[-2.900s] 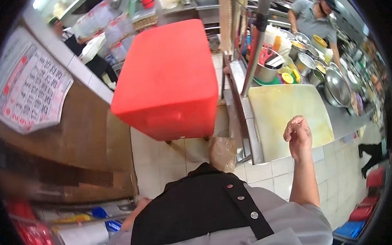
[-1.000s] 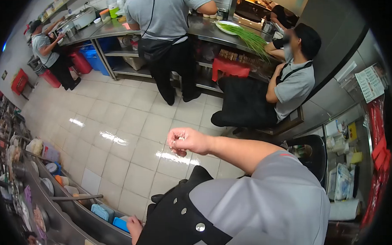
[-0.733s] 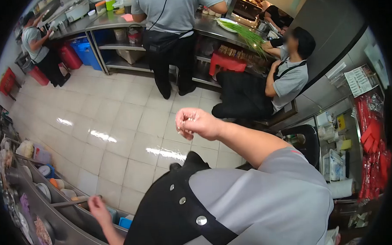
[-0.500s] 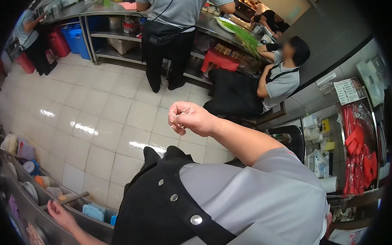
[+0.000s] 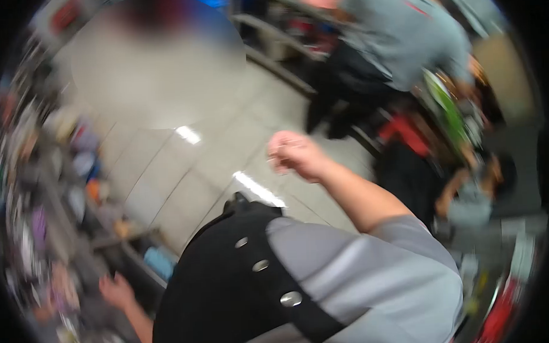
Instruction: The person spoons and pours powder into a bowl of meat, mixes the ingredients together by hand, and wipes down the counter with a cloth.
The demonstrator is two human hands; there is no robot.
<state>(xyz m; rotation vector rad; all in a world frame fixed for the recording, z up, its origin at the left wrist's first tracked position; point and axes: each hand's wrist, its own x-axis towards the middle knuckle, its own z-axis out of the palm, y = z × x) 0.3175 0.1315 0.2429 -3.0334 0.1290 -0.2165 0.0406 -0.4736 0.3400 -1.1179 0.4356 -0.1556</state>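
My right hand is held out over the tiled floor, its fingers curled closed. Pale, wet-looking bits cling to the fingers; whether something sits inside the curl is hidden. At the lower left, my left hand is blurred, with fingers apart and nothing visible in it. It is beside the steel counter, near a light blue container on a lower shelf. I wear a black apron over a grey shirt.
A co-worker in a grey shirt bends at the back counter, where green stalks lie. Another person sits at the right, close to a red stool. Blurred goods crowd the left counter. The tiled floor is shiny.
The view has swung left and blurred, so the co-workers appear farther right. My right hand stays curled. My left hand appears a little lower and farther right. The standing co-worker leans over more.
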